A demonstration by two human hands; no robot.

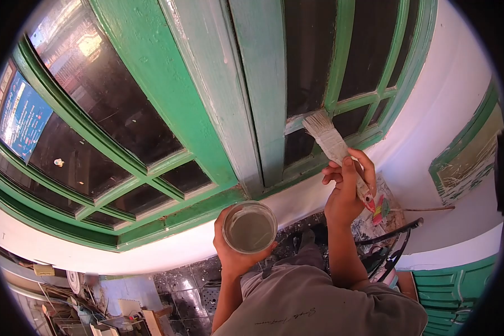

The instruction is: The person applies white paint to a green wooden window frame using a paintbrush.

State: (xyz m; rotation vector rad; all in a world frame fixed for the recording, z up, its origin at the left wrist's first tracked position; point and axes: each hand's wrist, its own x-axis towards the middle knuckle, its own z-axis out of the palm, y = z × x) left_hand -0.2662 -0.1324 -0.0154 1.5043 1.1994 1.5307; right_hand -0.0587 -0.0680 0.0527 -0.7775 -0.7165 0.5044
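Observation:
My left hand [236, 256] is wrapped round a clear round cup [250, 227] with greyish liquid paint in it, held below the window sill. In my right hand [346, 196] is a paintbrush [332, 144], gripped by its handle and smeared with pale paint. The bristles point up and left, at a crossbar of the right window frame [303, 119], where a whitish patch shows. Pale grey-green paint covers the upright boards [263, 95] in the middle. The left window frame [168, 89] is bright green.
A blue poster [25, 117] is on the left pane. Wood scraps and clutter [117, 319] lie at the lower left. A black curved metal bar [395, 231] and a paint-spattered surface [387, 196] are at the right. Below right is a green panelled door [459, 288].

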